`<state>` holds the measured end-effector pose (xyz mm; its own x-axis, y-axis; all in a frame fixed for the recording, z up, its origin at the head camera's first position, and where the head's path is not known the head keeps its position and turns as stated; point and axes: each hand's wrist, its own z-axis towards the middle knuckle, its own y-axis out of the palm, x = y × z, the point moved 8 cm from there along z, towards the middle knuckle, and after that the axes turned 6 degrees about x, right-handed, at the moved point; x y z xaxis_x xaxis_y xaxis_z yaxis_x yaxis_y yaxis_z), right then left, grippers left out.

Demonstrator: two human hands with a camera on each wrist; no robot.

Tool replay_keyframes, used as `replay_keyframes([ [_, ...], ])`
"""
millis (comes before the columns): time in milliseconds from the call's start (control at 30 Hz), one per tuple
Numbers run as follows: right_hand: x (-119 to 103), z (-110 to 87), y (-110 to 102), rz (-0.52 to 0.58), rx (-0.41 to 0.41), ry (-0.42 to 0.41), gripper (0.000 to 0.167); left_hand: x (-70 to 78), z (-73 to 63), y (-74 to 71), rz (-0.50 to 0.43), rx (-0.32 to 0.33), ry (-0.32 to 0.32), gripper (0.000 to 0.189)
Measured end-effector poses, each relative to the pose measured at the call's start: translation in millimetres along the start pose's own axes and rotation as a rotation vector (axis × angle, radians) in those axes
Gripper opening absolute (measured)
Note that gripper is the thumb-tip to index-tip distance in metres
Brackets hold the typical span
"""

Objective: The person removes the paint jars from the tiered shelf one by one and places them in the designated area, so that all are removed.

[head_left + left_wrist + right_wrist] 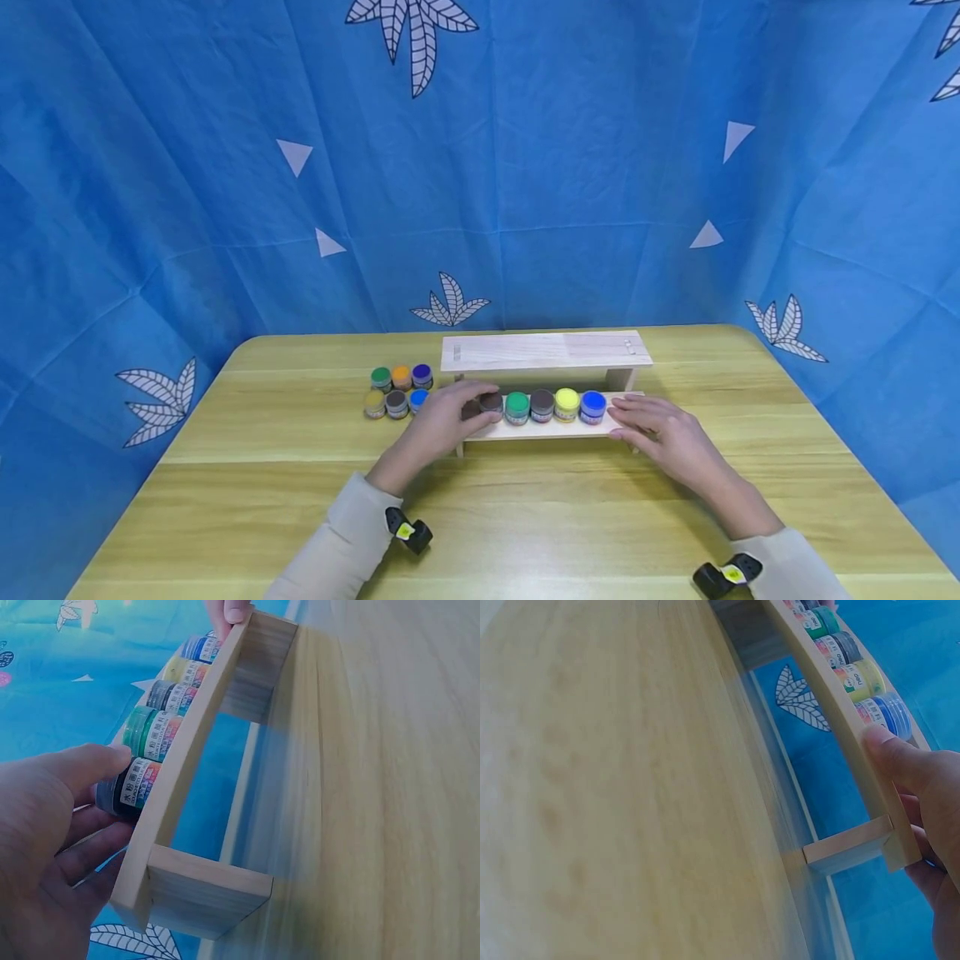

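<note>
A two-level wooden rack [546,350] stands on the table, with several small paint jars in a row on its lower step [555,430]. My left hand [442,421] holds the dark paint jar [135,784] at the left end of that row, thumb at its front and fingers behind. Beside it come a green jar [517,407], a dark jar [542,405], a yellow jar [567,404] and a blue jar [592,407]. My right hand [671,437] grips the lower step's right end, its thumb on the front edge near the blue jar; its other fingers are partly hidden.
Left of the rack, more paint jars are grouped in two rows, with an orange jar [402,377] behind and a grey-dark jar [397,404] in front. The wooden table [525,517] reaches back to a blue patterned cloth [570,167].
</note>
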<state>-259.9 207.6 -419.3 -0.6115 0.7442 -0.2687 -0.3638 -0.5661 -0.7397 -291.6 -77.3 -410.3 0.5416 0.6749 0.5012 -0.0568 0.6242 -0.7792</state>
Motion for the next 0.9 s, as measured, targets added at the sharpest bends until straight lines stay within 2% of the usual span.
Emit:
replay_keyframes([
  [133, 0.1, -0.2, 0.5, 0.008, 0.001, -0.005, 0.037, -0.6, -3.1, -2.2, -0.033, -0.015, -0.002, 0.043],
  [367, 0.9, 0.7, 1.8, 0.010, -0.005, -0.010, 0.037, -6.5, -11.2, -14.9, -0.090, -0.016, -0.032, 0.042],
  [600, 0.4, 3.1, 0.0, 0.007, -0.007, -0.007, 0.037, -13.5, -17.9, -36.4, -0.040, 0.027, -0.054, 0.042],
  [900, 1.3, 0.8, 0.9, 0.010, -0.012, 0.008, 0.037, -24.3, -27.5, -50.3, -0.129, 0.057, -0.037, 0.042],
])
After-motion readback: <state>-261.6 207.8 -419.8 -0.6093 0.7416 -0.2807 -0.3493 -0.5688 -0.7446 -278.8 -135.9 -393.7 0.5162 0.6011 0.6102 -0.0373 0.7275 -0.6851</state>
